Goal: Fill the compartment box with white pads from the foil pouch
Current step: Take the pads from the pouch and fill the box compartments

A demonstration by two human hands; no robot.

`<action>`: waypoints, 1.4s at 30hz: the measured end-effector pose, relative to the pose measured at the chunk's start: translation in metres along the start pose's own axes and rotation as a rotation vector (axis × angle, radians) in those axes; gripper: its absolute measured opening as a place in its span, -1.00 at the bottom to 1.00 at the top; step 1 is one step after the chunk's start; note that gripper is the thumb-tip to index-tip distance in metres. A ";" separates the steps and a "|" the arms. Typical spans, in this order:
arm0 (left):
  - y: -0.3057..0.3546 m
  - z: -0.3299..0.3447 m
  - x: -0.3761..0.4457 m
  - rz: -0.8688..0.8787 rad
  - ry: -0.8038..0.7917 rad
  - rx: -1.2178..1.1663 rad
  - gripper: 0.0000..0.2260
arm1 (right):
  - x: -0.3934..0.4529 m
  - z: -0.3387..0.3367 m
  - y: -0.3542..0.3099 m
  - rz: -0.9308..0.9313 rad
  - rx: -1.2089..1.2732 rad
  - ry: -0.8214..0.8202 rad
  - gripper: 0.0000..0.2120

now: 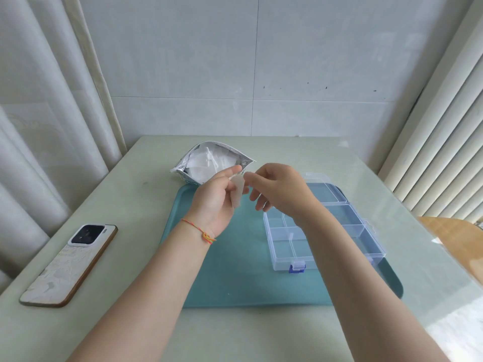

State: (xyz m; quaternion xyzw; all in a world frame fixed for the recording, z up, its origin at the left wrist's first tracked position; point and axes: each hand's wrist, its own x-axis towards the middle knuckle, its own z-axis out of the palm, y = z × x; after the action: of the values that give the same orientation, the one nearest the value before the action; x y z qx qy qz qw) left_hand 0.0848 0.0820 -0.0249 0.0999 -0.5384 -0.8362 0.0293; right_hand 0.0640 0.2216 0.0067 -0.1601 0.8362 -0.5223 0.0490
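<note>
An open foil pouch (186, 165) full of white pads (209, 163) lies at the far edge of the teal tray (235, 270). A clear compartment box (347, 218) with a blue latch stands open on the tray's right half, its compartments looking empty. My left hand (214, 202) holds one white pad (238, 189) above the tray, between the pouch and the box. My right hand (277, 189) is raised beside it, its fingertips at the pad's upper edge, above the box's left part. Whether the right fingers pinch the pad is unclear.
A phone (70, 265) lies face down at the table's left. Curtains hang at the left, blinds at the right, and a tiled wall stands behind the table. A wooden seat (454, 239) shows past the table's right edge.
</note>
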 end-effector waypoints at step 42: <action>0.004 -0.009 -0.005 0.147 0.006 0.144 -0.77 | 0.004 -0.002 0.006 0.021 0.212 0.094 -0.85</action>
State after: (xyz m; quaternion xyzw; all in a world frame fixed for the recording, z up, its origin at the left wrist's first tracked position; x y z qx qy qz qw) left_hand 0.0907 0.0732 -0.0242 0.0644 -0.6031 -0.7905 0.0847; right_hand 0.0586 0.2249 0.0028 -0.1206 0.7792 -0.6143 0.0319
